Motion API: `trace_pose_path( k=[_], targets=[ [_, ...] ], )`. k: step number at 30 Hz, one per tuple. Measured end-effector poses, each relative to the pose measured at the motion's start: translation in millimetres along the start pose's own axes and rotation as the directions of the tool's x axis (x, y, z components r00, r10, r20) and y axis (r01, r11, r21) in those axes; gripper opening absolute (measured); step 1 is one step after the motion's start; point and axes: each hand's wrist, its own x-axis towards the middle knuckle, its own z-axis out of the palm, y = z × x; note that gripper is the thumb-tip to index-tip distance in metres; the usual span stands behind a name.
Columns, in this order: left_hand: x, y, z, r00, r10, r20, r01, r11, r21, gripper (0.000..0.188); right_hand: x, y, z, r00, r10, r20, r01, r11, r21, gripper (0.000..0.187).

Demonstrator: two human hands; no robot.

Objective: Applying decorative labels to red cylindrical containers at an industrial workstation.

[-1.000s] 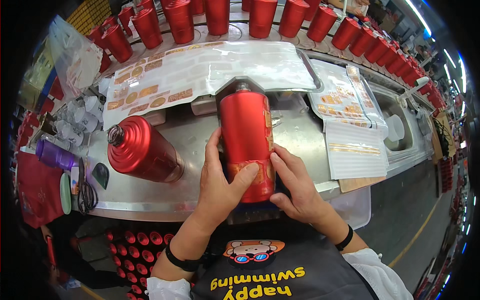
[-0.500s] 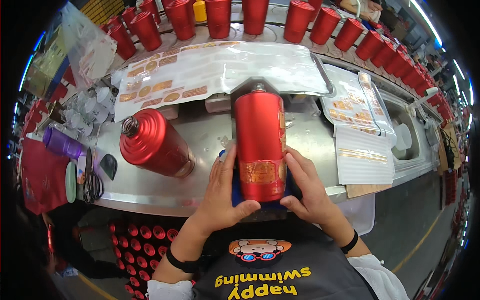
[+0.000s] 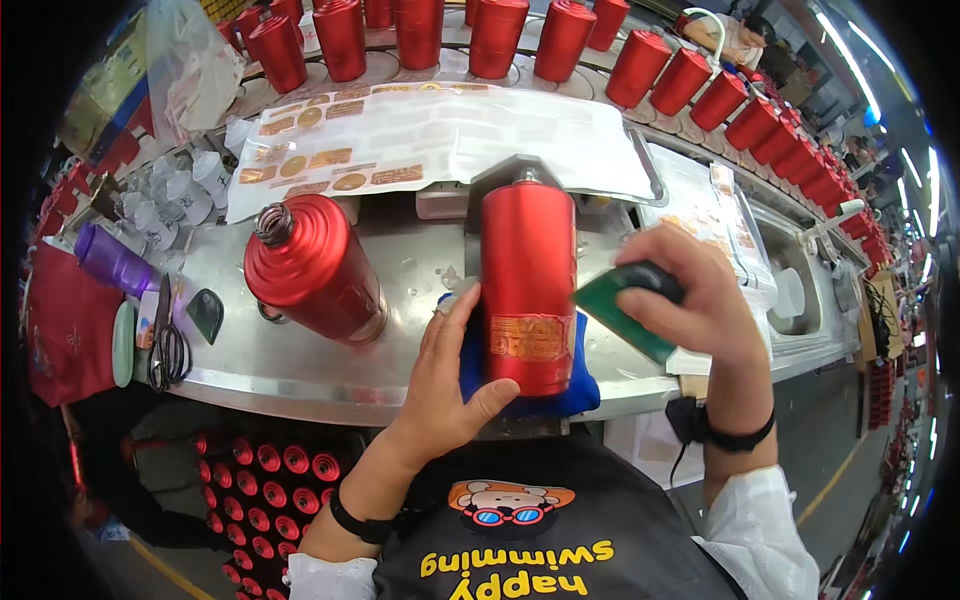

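Observation:
A glossy red bottle (image 3: 528, 250) lies in front of me with its neck pointing away, in a grey cradle (image 3: 500, 178) and over a blue cloth (image 3: 583, 392). Near its base it bears a gold patterned decal (image 3: 530, 337). My left hand (image 3: 437, 385) steadies the bottle, fingers along its left side and thumb at its base. My right hand (image 3: 690, 290) grips a green scraper (image 3: 625, 300), its corner close to the bottle's right side. Another red bottle (image 3: 312, 265) with a bare threaded neck stands to the left.
A sheet of gold decals (image 3: 480, 140) lies across the back of the steel worktop. Beyond it, red bottles (image 3: 498, 40) line a conveyor. At left are scissors (image 3: 170, 345), a second scraper (image 3: 206, 316) and a purple cup (image 3: 112, 260). A sink (image 3: 790, 290) is at right.
My right hand has left the bottle's side and moved up and right, and now holds a green scraper. My left hand stays against the bottle. Bottles on the conveyor have shifted.

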Motion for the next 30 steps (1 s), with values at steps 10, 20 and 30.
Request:
trace_pose_path(
  k=[10,20,30],
  targets=[
    [0,1,5,0.999,-0.021,-0.036,0.018,0.998,-0.064,0.085,89,-11,-1,0.844,-0.121,0.522,0.146,0.989,-0.006,0.022],
    [4,7,10,0.980,-0.121,-0.160,0.073,0.958,-0.276,0.044,100,-5,21,0.789,-0.343,0.510,0.299,0.939,0.169,0.022],
    [23,37,-6,0.981,0.089,-0.171,-0.053,0.977,0.207,0.011,0,28,21,0.996,0.032,-0.084,0.005,0.913,0.407,0.030]
  ],
)
